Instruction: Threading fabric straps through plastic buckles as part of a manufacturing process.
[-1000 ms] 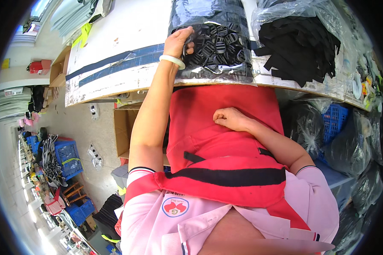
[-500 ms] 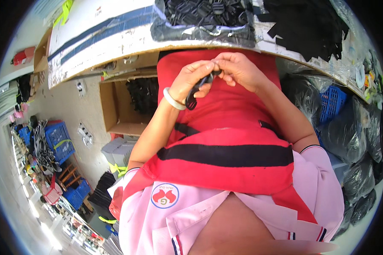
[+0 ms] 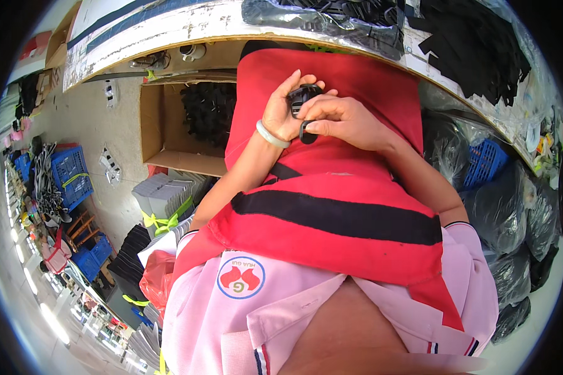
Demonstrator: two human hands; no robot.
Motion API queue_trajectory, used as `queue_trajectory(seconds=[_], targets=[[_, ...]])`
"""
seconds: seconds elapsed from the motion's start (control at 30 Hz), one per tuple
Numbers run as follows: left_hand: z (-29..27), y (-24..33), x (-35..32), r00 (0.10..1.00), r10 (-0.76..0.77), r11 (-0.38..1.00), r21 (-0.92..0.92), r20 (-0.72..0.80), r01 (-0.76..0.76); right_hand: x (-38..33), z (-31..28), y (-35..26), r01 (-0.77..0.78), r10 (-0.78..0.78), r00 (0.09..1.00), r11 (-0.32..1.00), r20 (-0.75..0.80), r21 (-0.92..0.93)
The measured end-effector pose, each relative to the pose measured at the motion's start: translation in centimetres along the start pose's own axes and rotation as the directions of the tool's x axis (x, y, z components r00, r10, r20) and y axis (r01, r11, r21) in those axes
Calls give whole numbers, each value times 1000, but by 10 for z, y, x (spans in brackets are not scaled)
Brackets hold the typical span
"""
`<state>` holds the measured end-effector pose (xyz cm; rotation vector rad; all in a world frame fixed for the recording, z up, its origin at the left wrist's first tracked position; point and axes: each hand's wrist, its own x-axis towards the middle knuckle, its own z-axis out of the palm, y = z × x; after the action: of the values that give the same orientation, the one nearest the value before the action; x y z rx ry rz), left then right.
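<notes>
In front of the red apron over my lap, my left hand is turned palm up with its fingers curled round a shiny black plastic buckle-like piece. A pale bangle sits on that wrist. My right hand lies across from it, its thumb and fingers pinching a rounded black end just below the buckle-like piece. Whether the two black parts are joined is hidden behind my right fingers.
Ahead is a worn white tabletop with a plastic bag of black parts and black fabric pieces. A cardboard box of black pieces stands left below it. To my right are dark plastic bags and a blue basket.
My left hand has turned palm up, showing the black piece in it. My right hand has come down nearer to me and now pinches the rounded black end. The view has shifted slightly.
</notes>
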<state>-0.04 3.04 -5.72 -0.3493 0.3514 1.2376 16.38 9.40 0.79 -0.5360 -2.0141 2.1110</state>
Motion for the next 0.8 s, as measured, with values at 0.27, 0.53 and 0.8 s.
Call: queue_trajectory(seconds=[0.27,0.53,0.8], targets=[[19,-4,-9,995,-27,913,402,-92,62,-9,-30,-5,-83,147,958,965,-248,249],[25,-8,-17,965,-253,907,329,-67,261,-18,-45,-1,59,-128,930,977,-345,-204],[26,-17,-12,933,-361,834,451,8,319,-34,-46,0,87,-253,919,879,-302,-469]])
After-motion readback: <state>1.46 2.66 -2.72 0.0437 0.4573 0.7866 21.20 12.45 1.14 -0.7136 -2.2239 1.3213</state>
